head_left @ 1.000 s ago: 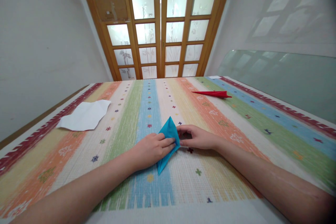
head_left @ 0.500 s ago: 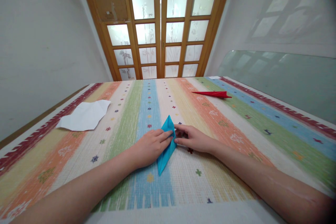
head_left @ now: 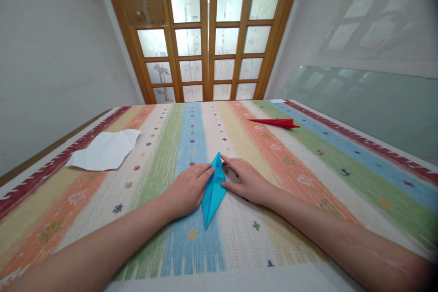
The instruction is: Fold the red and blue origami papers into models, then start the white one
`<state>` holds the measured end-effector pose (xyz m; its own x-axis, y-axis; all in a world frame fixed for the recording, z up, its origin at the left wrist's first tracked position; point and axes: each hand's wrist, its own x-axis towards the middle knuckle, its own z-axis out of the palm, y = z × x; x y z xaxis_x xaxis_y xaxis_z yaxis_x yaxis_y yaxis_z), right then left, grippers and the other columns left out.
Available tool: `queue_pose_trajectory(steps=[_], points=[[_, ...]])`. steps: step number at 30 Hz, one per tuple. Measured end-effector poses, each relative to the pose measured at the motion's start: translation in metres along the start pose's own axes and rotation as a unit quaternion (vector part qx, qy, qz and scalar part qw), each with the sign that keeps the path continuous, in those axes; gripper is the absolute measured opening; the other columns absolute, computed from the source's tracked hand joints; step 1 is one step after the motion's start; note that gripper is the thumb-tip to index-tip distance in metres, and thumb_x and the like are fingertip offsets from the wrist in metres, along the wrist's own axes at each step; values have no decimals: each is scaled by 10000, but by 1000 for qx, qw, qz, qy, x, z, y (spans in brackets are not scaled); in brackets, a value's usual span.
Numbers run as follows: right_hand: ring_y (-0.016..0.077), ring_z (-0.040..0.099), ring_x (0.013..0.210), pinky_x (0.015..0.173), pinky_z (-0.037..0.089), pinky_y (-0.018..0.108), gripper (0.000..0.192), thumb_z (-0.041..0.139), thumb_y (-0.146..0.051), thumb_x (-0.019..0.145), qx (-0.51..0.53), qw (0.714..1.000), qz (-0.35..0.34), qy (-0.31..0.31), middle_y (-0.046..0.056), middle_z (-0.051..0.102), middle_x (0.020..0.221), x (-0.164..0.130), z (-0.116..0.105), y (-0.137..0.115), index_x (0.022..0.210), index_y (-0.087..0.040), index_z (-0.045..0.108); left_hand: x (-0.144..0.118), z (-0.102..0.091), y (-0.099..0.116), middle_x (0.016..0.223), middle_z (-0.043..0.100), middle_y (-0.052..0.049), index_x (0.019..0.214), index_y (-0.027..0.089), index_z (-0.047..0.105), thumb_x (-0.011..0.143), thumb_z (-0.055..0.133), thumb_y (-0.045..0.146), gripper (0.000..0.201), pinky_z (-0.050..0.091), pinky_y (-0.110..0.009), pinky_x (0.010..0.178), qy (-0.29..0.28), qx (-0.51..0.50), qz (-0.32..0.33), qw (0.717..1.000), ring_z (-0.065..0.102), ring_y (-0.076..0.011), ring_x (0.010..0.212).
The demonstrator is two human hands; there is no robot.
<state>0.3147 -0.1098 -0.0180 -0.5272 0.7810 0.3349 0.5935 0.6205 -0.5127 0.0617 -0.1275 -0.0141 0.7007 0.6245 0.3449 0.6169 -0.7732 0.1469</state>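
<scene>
A folded blue paper shape [head_left: 212, 194], long and pointed at both ends, lies on the striped tablecloth [head_left: 308, 173] in front of me. My left hand [head_left: 186, 189] rests flat against its left edge, fingers pressing on the paper. My right hand [head_left: 247, 181] presses its right edge, index finger stretched toward the upper tip. Both hands pin the paper to the table rather than lift it.
A folded red paper shape [head_left: 276, 122] lies far right on the cloth. A crumpled white sheet [head_left: 104, 150] sits at the left edge. A glass pane [head_left: 359, 100] leans against the right wall. Wooden glazed doors [head_left: 205, 36] stand behind the table.
The blue paper's right flap has been folded inward, so the shape is narrower. Both hands slid forward along its edges toward the upper tip.
</scene>
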Motion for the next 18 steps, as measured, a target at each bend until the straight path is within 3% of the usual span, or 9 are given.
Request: queue_pose_trajectory(steps=[5, 10, 18], points=[[364, 460, 1326, 1087, 351, 547, 660, 693, -463, 858, -51, 999, 4, -18, 181, 531, 1427, 0, 0, 2, 1425, -201, 480, 1, -7, 2, 1395, 543, -146, 1354, 174, 518, 941, 459, 126, 420, 406, -494, 1104, 8, -21, 20, 1000, 508, -261, 1291], [370, 456, 1339, 1089, 355, 557, 602, 675, -455, 869, -54, 998, 0, -21, 161, 547, 1421, -2, -1, 2, 1399, -218, 513, 1, -14, 6, 1264, 620, -122, 1150, 201, 654, 976, 514, 296, 243, 423, -498, 1067, 2, -46, 40, 998, 562, -262, 1199], [363, 435, 1360, 1105, 337, 571, 544, 610, -431, 918, -62, 998, 9, -12, 143, 533, 1444, -3, 2, 3, 1411, -225, 508, 1, -15, 3, 1254, 625, -115, 1108, 207, 684, 923, 617, 424, 293, 429, -492, 1039, -19, -62, 48, 997, 567, -280, 1171]])
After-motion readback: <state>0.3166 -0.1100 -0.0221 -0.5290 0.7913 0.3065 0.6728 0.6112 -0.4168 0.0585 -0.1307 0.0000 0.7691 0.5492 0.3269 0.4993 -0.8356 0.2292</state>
